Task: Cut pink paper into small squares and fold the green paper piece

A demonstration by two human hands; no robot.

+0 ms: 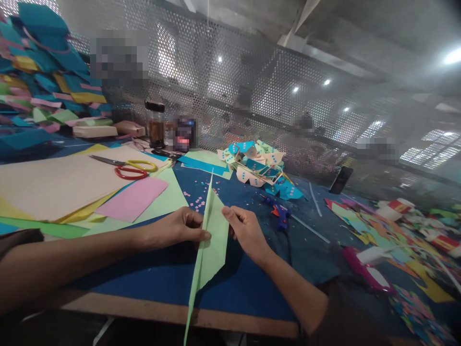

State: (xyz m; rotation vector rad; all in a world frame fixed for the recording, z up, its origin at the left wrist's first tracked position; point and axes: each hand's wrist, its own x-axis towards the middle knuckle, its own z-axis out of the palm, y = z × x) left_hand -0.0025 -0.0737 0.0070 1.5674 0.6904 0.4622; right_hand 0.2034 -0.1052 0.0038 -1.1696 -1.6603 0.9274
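Note:
A folded sheet of light green paper (213,240) stands on edge between my two hands, above the blue table near its front edge. My left hand (189,225) pinches its left fold between thumb and fingers. On the other side, my right hand (245,228) grips the right edge, thumb on top. The paper's lower tip hangs past the table edge. Left of it lie a pink paper piece (133,198) and scissors (131,168) with red and yellow handles, on stacked large sheets (65,178).
A purple glue gun (279,212) with its cord lies right of my hands. Behind stands a pile of cut paper shapes (257,168). A lidded jar (156,124) is at the back left, a phone (341,180) at the right. Paper scraps (389,226) cover the far right.

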